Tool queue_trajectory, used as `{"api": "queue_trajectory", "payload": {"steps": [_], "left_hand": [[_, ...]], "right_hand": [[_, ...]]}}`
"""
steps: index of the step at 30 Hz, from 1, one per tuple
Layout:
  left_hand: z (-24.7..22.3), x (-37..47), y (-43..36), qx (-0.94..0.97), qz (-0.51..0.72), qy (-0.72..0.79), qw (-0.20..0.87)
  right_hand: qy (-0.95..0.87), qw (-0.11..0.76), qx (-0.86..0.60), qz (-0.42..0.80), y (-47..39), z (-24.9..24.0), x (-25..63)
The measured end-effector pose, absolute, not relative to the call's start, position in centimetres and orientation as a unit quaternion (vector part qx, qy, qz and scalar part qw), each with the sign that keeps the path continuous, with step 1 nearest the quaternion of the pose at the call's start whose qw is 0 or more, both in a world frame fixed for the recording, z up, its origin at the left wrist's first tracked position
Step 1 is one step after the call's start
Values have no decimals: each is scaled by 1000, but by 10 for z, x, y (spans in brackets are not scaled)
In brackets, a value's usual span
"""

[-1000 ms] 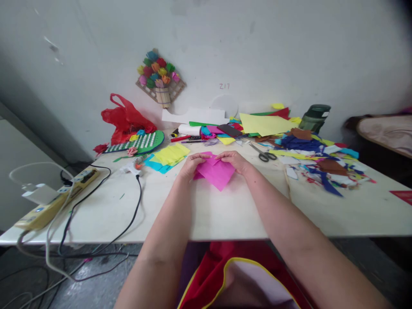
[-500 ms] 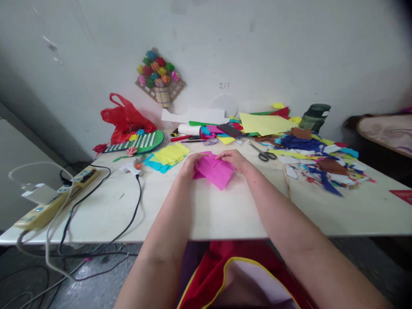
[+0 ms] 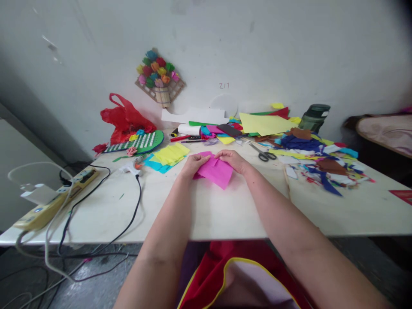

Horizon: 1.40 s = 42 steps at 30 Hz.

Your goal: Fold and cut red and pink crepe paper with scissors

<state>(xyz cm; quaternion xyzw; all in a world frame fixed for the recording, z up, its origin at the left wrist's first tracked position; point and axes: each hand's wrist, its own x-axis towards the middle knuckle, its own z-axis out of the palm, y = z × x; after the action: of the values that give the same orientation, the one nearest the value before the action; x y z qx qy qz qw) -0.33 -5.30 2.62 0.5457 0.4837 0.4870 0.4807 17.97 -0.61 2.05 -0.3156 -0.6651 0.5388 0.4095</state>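
Observation:
Pink paper (image 3: 216, 172) in overlapping sheets is held just over the middle of the table. My left hand (image 3: 193, 165) pinches its left side between thumb and fingers. At the upper right edge, my right hand (image 3: 233, 160) has its fingertips closed on the paper, where a small crease shows. The fingers' undersides are hidden. To the left of my left hand lie yellow paper squares (image 3: 170, 153) over blue paper squares (image 3: 161, 167). Black-handled scissors (image 3: 264, 155) rest on the table beyond my right hand.
Paper scraps (image 3: 322, 159) heap up on the right, before a green bottle (image 3: 314, 118). At left are a glue gun (image 3: 130, 168) with its black cord, a power strip (image 3: 58, 199), a red plastic bag (image 3: 127, 116) and a green board (image 3: 151, 141). Pens (image 3: 193, 138) lie behind.
The pink paper has turned slightly, its lower corner shifting a little right. My left thumb now lies further over the sheet; both hands keep their hold.

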Motion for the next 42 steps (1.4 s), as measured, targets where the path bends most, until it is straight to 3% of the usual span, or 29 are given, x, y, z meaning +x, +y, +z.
{"api": "queue_trajectory", "payload": {"steps": [18, 24, 29, 42], "left_hand": [[36, 3, -58, 563, 507, 498, 422], [36, 5, -57, 569, 500, 502, 416], [33, 5, -54, 589, 497, 508, 386], [38, -1, -55, 691, 399, 475, 373]], "right_hand": [[-617, 455, -325, 554, -9, 26, 179], [-653, 401, -385, 515, -7, 21, 178], [-669, 409, -390, 482, -5, 20, 178], [-759, 364, -308, 443, -9, 24, 174]]}}
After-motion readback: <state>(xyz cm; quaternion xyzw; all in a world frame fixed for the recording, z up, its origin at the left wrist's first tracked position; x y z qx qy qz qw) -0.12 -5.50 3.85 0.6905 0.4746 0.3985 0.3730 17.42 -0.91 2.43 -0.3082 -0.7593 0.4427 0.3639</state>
